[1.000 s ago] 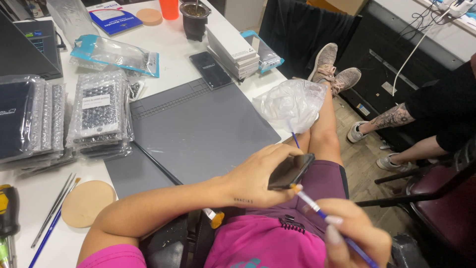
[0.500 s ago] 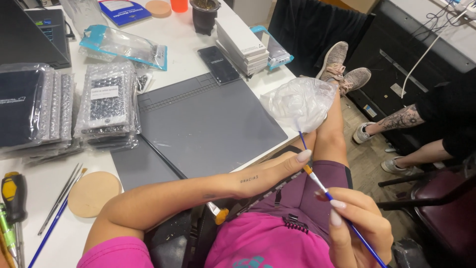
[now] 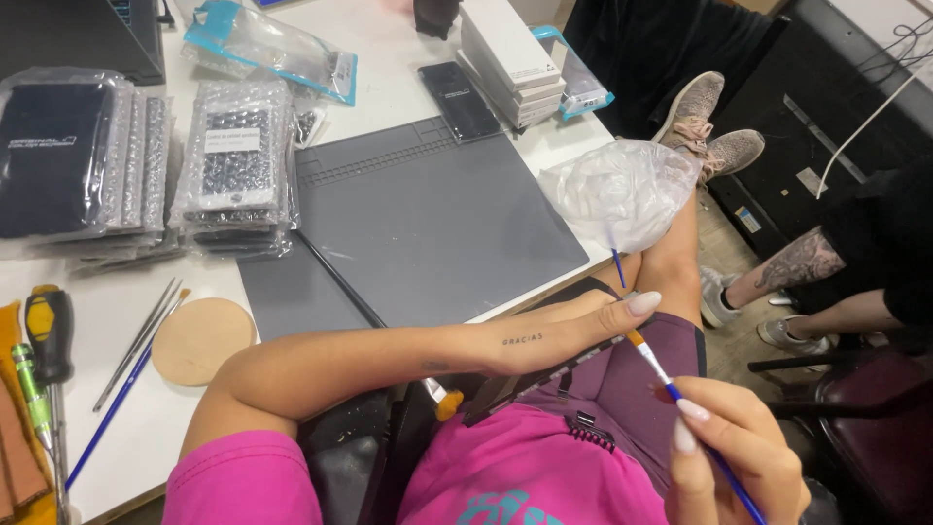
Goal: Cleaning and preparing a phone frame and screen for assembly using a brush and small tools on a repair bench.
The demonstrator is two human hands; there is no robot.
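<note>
The left hand (image 3: 573, 335) reaches across the lap with its grip closed around a dark, flat phone (image 3: 539, 381), held edge-on over the purple shorts so that only its thin side shows; the thumb with its long pale nail points up at the top. The right hand (image 3: 734, 447), at the lower right, pinches a thin blue-handled brush (image 3: 680, 403) between thumb and fingertips, the grip tight on the shaft, and the brush's orange ferrule and tip lie just at the phone's upper end beside the left thumb; whether the bristles touch the phone cannot be told. Both hands are off the bench (image 3: 389, 78), below its near edge. On the bench a grey mat (image 3: 437, 224) lies toward the near edge, with a second phone (image 3: 459, 99) at its far side and a stack of white boxes (image 3: 510, 58) beyond that. Bubble-wrapped packs (image 3: 233, 165) sit left of the mat. A clear plastic bag (image 3: 622, 190) rests on the knee by the bench's right corner. A round cork disc (image 3: 202, 338), loose brushes (image 3: 136, 345) and screwdrivers (image 3: 44, 360) lie near the left near edge.
</note>
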